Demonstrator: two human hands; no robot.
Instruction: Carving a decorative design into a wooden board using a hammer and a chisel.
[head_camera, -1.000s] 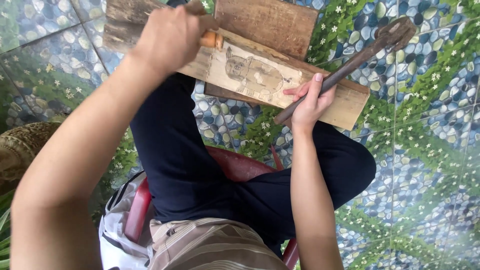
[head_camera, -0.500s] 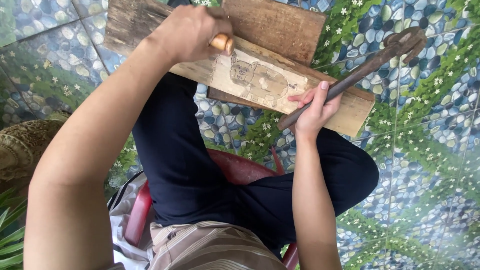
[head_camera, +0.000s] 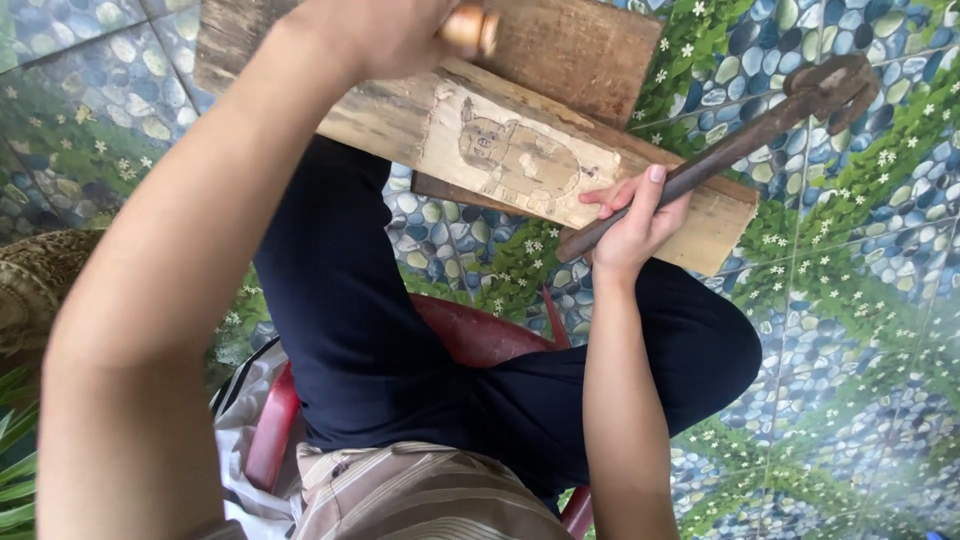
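Since half a second ago the left hand (head_camera: 375, 30) has risen toward the top edge of the view, and its forearm now fills more of the left side; the right hand (head_camera: 630, 225) has stayed put on the plank.

Nearest the camera, the person sits on a red plastic stool (head_camera: 470, 335) in dark trousers (head_camera: 400, 340), knees apart, with a striped shirt hem at the bottom of the frame.

Past the knees, a pale wooden plank (head_camera: 500, 150) lies slanted across the lap, its near face bearing a pencilled outline of a pig (head_camera: 520, 155). The right hand rests against the plank's lower right end, just beside the pig's hindquarters. Its fingers (head_camera: 645, 190) are curled closed round a dark, rusty metal tool (head_camera: 720, 150), which runs from below the palm up and to the right, ending in a hooked head over the floor.

The left hand is closed over a tool with a tan wooden handle (head_camera: 470, 30), whose rounded end sticks out of the fist, above the plank's top edge; the tool's working end is hidden.

A darker second board (head_camera: 590, 50) lies behind the plank. Beyond everything spreads a tiled floor (head_camera: 870, 250) printed with pebbles and green leaves. A woven brown thing (head_camera: 30, 290) sits at the left edge.
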